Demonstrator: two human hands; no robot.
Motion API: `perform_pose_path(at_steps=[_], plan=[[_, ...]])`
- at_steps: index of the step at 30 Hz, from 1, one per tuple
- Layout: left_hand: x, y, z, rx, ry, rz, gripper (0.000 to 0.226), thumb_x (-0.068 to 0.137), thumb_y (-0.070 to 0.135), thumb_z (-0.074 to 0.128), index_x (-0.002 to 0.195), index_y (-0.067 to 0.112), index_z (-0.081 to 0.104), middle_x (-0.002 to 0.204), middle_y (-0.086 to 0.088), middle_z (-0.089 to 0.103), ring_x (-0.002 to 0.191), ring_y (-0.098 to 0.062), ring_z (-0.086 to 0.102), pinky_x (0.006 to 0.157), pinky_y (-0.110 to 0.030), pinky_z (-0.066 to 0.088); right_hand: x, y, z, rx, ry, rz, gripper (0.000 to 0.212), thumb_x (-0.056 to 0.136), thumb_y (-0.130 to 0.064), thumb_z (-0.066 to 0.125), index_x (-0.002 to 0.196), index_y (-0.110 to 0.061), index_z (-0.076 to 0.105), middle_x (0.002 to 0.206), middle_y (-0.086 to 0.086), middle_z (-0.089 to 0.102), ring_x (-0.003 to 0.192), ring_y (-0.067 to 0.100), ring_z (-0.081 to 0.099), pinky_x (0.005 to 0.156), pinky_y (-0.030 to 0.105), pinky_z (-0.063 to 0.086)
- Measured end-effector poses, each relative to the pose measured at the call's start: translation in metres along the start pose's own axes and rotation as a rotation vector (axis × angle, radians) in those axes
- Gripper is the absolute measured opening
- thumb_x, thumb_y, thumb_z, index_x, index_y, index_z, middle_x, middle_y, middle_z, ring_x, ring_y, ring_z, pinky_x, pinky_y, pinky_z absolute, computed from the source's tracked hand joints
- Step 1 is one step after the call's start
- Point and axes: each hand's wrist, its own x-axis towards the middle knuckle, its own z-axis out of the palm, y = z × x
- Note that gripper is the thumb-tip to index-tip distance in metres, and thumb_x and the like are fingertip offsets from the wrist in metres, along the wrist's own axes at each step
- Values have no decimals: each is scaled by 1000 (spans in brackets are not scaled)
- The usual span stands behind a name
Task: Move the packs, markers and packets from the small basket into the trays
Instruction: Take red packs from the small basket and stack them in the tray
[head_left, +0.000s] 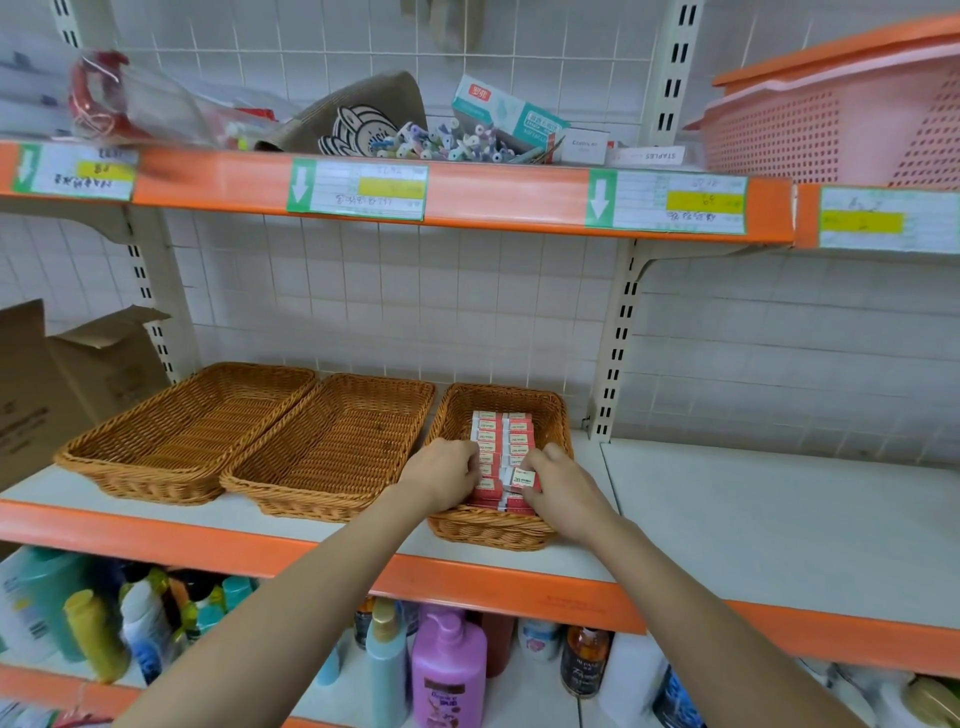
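Small basket (501, 525) sits near front edge of middle shelf (753, 519); bare shelf to right, two wicker trays (332, 441) just left, touching each other. Packs (501, 441) in two rows inside basket. Left hand (441, 473) curled on near left packs. Right hand (563, 491) pinches one tilted pack (521, 478). Both forearms reach in from below.

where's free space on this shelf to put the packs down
Both long wicker trays, left tray and middle tray, show bare bottoms. The white shelf board right of the small basket is also bare. The basket itself is crowded: rows of packs, with left hand and right hand in it.
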Motion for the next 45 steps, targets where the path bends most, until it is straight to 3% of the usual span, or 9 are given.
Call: perform_pose_path(at_steps=[9, 13, 18, 21, 29, 33, 38, 42, 45], plan=[[2, 0, -10, -124, -176, -29, 23, 82, 30, 72, 90, 16, 55, 95, -1, 64, 87, -17, 59, 75, -29, 50, -1, 3, -3, 20, -41, -22, 42, 94, -22, 57, 134, -12, 50, 132, 2, 40, 117, 18, 45, 96, 25, 41], [2, -2, -8, -89, -112, -35, 18, 83, 21, 71, 90, 14, 56, 102, -5, 65, 95, -21, 60, 80, -33, 53, -1, 1, -4, 29, -36, -31, 36, 93, -19, 59, 128, -16, 52, 130, 2, 43, 113, 17, 48, 89, 24, 42], [-2, 0, -9, -102, -82, -38, 16, 83, 18, 70, 88, 13, 56, 96, -6, 64, 86, -19, 57, 72, -28, 48, 1, 1, -4, 12, -29, -52, 22, 94, -16, 58, 115, -15, 56, 126, 2, 45, 100, 13, 46, 81, 19, 38], [-3, 0, -9, -112, -67, -59, 15, 84, 17, 70, 88, 12, 56, 100, -7, 65, 91, -21, 60, 73, -28, 49, 1, -1, -4, 13, -28, -48, 22, 94, -15, 58, 116, -14, 57, 127, 3, 45, 107, 16, 49, 85, 21, 39], [-7, 3, -8, -141, -60, -69, 35, 88, 19, 67, 116, 5, 51, 117, -10, 62, 106, -25, 61, 84, -31, 53, 2, -4, -3, 11, -31, -24, 21, 94, -12, 57, 115, -15, 57, 127, 3, 46, 112, 17, 48, 89, 23, 40], [-5, 3, -9, -81, -115, -48, 31, 89, 23, 65, 113, 8, 52, 115, -9, 61, 101, -24, 60, 83, -32, 54, -1, -5, -6, -13, -25, -30, 23, 95, -16, 56, 118, -13, 58, 125, 3, 48, 111, 17, 48, 86, 21, 38], [-6, 8, -12, 68, -62, 23, 37, 96, 32, 51, 126, 9, 50, 125, -10, 51, 111, -27, 54, 92, -36, 48, -10, -7, -11, -153, 55, -2, 32, 102, -24, 39, 128, -16, 55, 129, 2, 52, 121, 17, 42, 100, 31, 33], [-11, 20, -8, 93, -155, 22, 51, 100, 41, 39, 140, 10, 39, 139, -15, 42, 126, -31, 44, 104, -42, 41, -26, -6, -17, -166, -154, 111, 53, 103, -47, 24, 151, -24, 28, 157, 1, 24, 143, 20, 17, 114, 42, 17], [-18, 29, -8, 133, -266, 18, 65, 99, 53, 29, 152, 15, 20, 156, -14, 24, 142, -34, 25, 116, -48, 23, -42, -2, -26, -146, -274, 173, 65, 100, -58, 20, 155, -27, 5, 163, -2, -3, 149, 20, -3, 118, 47, 4]])
